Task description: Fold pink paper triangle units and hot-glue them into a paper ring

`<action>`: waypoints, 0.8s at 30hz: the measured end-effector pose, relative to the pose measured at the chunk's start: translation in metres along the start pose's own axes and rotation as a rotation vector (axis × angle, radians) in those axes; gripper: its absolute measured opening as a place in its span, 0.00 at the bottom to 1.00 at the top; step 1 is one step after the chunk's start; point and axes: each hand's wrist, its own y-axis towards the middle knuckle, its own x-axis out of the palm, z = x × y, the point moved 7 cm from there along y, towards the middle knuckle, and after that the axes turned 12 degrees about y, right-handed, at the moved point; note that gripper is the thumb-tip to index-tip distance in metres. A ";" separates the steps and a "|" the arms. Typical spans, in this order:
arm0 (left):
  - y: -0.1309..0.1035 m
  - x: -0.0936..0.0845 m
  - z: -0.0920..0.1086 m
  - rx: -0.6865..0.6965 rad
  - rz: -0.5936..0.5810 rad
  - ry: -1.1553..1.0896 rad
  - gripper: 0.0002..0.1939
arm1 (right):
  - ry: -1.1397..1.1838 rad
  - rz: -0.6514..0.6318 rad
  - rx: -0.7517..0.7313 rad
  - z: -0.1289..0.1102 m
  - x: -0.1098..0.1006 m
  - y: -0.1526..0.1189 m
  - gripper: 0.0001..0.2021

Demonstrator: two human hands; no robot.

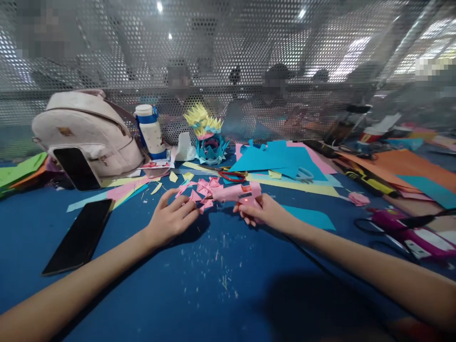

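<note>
My right hand (pixel 258 210) is wrapped round the handle of a pink hot glue gun (pixel 237 192). Its nozzle points left, and a small orange light glows on its side. A dark cord trails from below my right wrist. Across from the nozzle, my left hand (pixel 174 213) reaches to a heap of folded pink paper pieces (pixel 208 186), its fingers bent and apart. Whether its fingertips touch a piece I cannot tell. Behind the heap stands a paper model (pixel 212 147) of blue and yellow folded points.
Scissors with red handles (pixel 232 175) lie behind the glue gun, near blue paper sheets (pixel 281 159). Left are a black phone (pixel 80 237), another phone (pixel 76 168), a backpack (pixel 89 130) and a bottle (pixel 151 133). Right are a yellow-black cutter (pixel 370 178) and a purple power strip (pixel 409 235).
</note>
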 end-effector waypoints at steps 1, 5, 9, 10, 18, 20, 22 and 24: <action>0.001 -0.001 0.000 -0.007 0.026 0.008 0.09 | 0.006 0.006 0.002 0.004 0.000 0.000 0.23; 0.000 -0.007 -0.005 -0.087 0.165 -0.014 0.06 | 0.014 -0.003 0.032 0.020 0.002 -0.003 0.22; -0.004 -0.004 -0.008 -0.120 0.182 -0.090 0.07 | 0.012 0.008 0.069 0.030 0.001 -0.005 0.20; -0.005 -0.005 -0.008 -0.125 0.187 -0.110 0.08 | 0.009 0.010 0.084 0.033 0.001 -0.005 0.20; -0.008 0.002 -0.016 -0.224 0.134 -0.269 0.15 | 0.032 0.013 0.110 0.037 0.002 -0.004 0.17; -0.010 0.007 -0.018 -0.254 0.090 -0.294 0.13 | 0.026 0.017 0.117 0.037 0.002 -0.004 0.17; -0.010 0.009 -0.018 -0.258 0.063 -0.283 0.09 | 0.020 0.020 0.119 0.037 0.002 -0.004 0.17; -0.009 0.010 -0.017 -0.253 0.045 -0.281 0.06 | 0.023 0.017 0.113 0.037 0.002 -0.004 0.17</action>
